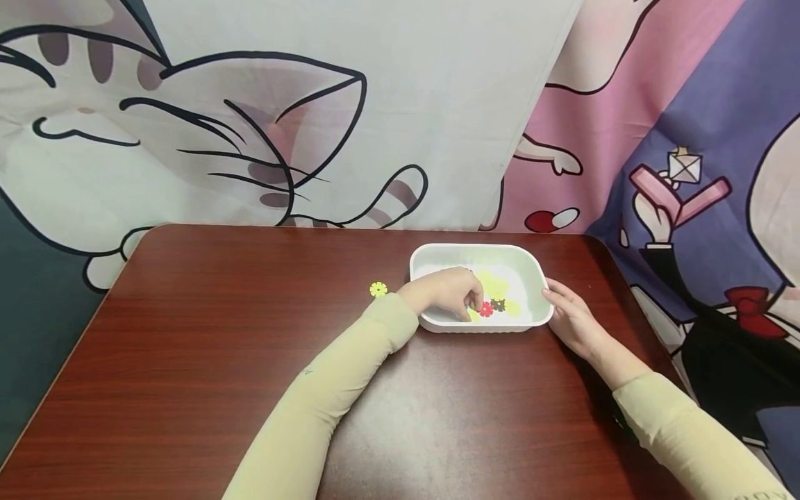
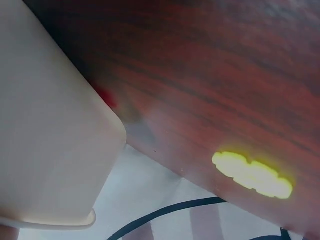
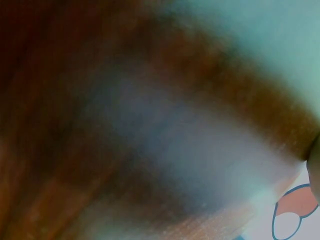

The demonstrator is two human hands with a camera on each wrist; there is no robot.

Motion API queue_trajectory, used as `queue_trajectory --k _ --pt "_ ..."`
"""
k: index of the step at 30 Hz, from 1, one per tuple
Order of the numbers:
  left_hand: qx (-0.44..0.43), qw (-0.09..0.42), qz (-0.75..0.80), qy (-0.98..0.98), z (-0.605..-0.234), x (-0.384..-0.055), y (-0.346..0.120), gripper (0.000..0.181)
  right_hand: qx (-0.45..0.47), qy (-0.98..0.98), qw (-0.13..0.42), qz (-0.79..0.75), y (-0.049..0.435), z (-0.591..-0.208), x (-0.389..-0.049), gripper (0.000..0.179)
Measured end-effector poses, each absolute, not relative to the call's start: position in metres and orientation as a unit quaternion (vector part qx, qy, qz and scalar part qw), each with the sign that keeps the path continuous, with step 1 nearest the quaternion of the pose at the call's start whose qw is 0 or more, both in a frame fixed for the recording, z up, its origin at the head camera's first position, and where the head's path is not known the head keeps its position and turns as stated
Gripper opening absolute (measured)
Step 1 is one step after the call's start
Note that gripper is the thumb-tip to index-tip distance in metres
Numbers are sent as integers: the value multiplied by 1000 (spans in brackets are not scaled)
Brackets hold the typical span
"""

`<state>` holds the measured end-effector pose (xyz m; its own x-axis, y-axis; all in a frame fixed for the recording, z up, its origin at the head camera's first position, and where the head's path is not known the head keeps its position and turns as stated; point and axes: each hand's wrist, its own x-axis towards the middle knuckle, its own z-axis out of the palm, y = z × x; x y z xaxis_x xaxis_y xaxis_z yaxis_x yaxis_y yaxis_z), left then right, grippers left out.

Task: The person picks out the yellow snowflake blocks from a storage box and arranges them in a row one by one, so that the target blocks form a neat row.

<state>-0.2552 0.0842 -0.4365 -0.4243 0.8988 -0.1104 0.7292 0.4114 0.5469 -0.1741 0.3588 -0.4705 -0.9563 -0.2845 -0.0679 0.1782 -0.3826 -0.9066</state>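
A white plastic tray (image 1: 481, 326) stands near the far edge of the table, with several notched, flower-shaped discs in it. My left hand (image 1: 451, 290) reaches over its left rim, fingers bent down among the discs. Close by the fingertips lie a red disc (image 1: 486, 310) and a black disc (image 1: 498, 305); yellow discs (image 1: 492, 285) are around them. Whether the left fingers pinch a disc I cannot tell. At the tray's right end, my right hand (image 1: 575, 321) grips the rim, thumb on top and fingers along the outer side. The right wrist view is mostly blurred.
One yellow disc (image 1: 378, 289) lies on the brown wooden table (image 1: 187, 361), left of the tray and just beyond the left wrist. Behind the table hangs a cartoon-printed cloth (image 1: 437, 104), which continues down the right side.
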Motion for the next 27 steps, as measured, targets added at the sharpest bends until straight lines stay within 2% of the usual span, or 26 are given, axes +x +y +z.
queue_trajectory --k 17,27 --pt "517 186 186 815 -433 -253 85 20 -50 536 138 -831 359 -470 -176 32" --pt "500 201 190 821 -440 -253 86 18 -49 539 137 -830 358 -470 -174 32"
